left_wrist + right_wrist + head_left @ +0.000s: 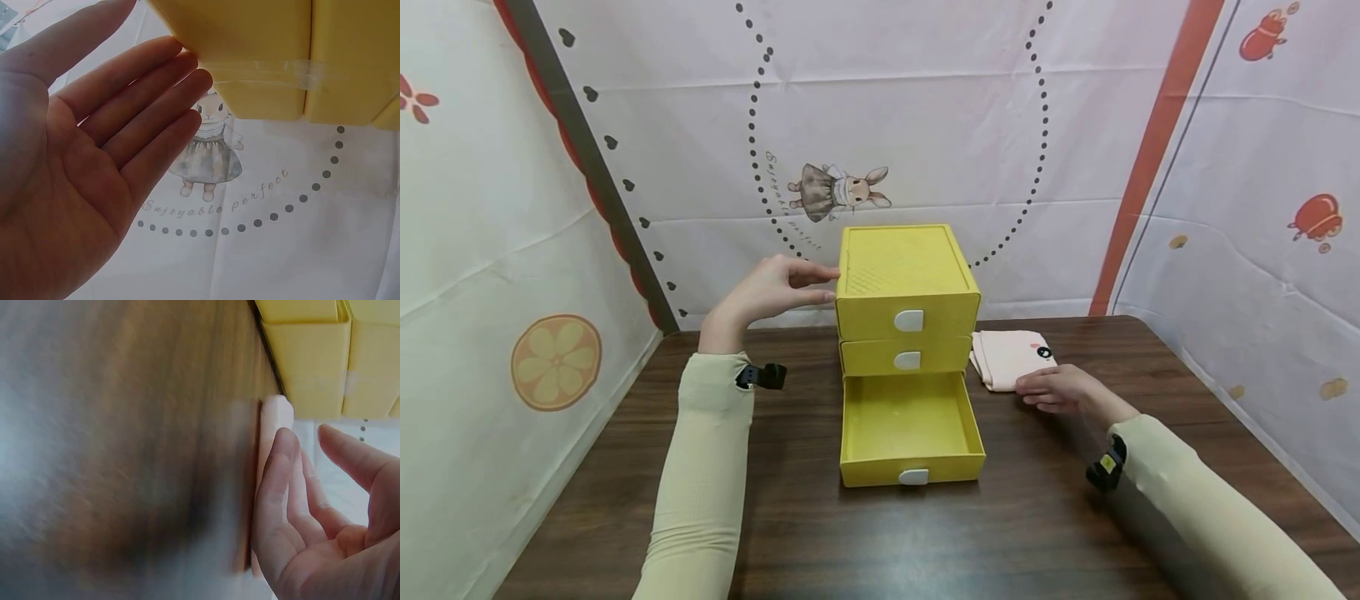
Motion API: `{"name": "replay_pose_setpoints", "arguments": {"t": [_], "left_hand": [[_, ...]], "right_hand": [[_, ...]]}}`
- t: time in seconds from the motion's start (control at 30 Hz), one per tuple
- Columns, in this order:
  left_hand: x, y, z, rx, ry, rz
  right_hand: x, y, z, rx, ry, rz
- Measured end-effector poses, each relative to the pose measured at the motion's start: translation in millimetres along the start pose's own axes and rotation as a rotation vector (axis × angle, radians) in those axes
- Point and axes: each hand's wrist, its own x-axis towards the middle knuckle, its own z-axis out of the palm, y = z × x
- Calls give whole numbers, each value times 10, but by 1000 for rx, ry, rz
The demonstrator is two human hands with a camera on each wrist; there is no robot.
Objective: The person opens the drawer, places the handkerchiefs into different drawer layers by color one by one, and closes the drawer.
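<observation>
A yellow drawer unit (904,260) with white tabs stands at the table's middle, its bottom drawer (880,472) pulled out and nothing lying in it. My left hand (758,293) is at the unit's upper left side, fingertips at or against its edge. In the left wrist view those fingers (140,94) are fairly straight, the palm bare. To the right of the unit lies a folded pale pink cloth (1006,360) with a small printed face. Fingers of my right hand (1070,392) touch its near right corner; the right wrist view shows the thumb (353,453) held apart.
The dark wooden table (895,542) runs back to a patterned cloth backdrop (895,108) right behind the unit. Similar hanging sheets flank the table on the left (482,250) and right (1262,275). Two upper drawers (872,357) of the unit are closed.
</observation>
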Motion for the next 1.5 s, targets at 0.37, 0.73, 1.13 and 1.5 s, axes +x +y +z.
{"name": "replay_pose_setpoints", "arguments": {"t": [0.37, 0.73, 1.13, 1.5], "left_hand": [[-57, 146, 12, 11, 6, -17], [-146, 338, -15, 7, -9, -18], [-134, 308, -8, 13, -9, -21], [-6, 28, 3, 20, 2, 13]], "right_hand": [[106, -38, -232, 38, 147, -31], [270, 20, -452, 120, 355, -6], [425, 51, -474, 132, 420, 58], [499, 74, -457, -41, 389, 42]]}}
